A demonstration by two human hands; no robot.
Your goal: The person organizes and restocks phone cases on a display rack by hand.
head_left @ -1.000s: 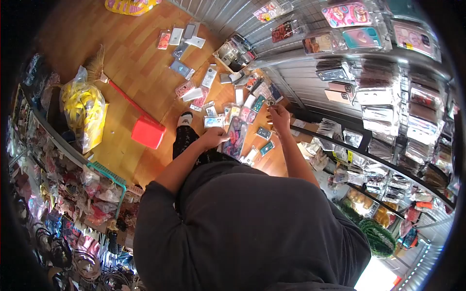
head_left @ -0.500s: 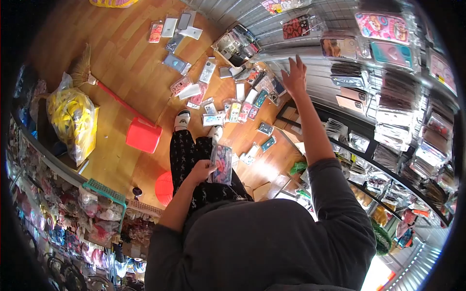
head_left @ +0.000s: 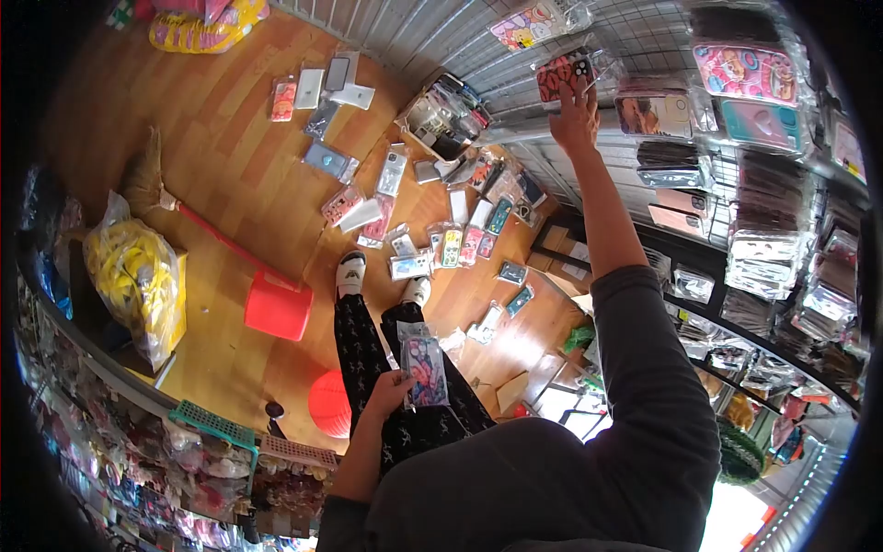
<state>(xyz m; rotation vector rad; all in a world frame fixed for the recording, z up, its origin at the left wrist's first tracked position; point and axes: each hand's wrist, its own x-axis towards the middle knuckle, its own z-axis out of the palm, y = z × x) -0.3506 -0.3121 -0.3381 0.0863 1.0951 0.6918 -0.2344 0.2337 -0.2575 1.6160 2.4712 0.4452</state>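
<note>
We see the left hand [head_left: 390,388] low in front of the body, its fingers closed around a flat rectangular phone case in a clear plastic bag [head_left: 424,370]; the print on it is colourful, pink and blue, and the bag looks glossy and a little wrinkled. The right hand [head_left: 576,118] is raised high to the wire grid wall [head_left: 441,28], and its fingers are at a red case with black spots [head_left: 563,74] that hangs there in a shiny sleeve. We cannot tell if these fingers really grip it or only touch it.

Around this red case hang more packed cases: a pink one with a cartoon picture [head_left: 745,72], a turquoise one [head_left: 760,122] and rows of dark ones [head_left: 768,189], all flat and reflecting the light.

Below, on the smooth wooden floor [head_left: 230,166], many small bagged cases [head_left: 449,247] lie spread in loose rows near the feet in white shoes [head_left: 350,273]. A red plastic dustpan [head_left: 273,305] with a long red handle lies just beside a straw broom [head_left: 144,179], and a yellow bundle in a transparent bag [head_left: 138,271] rests at the left.
</note>
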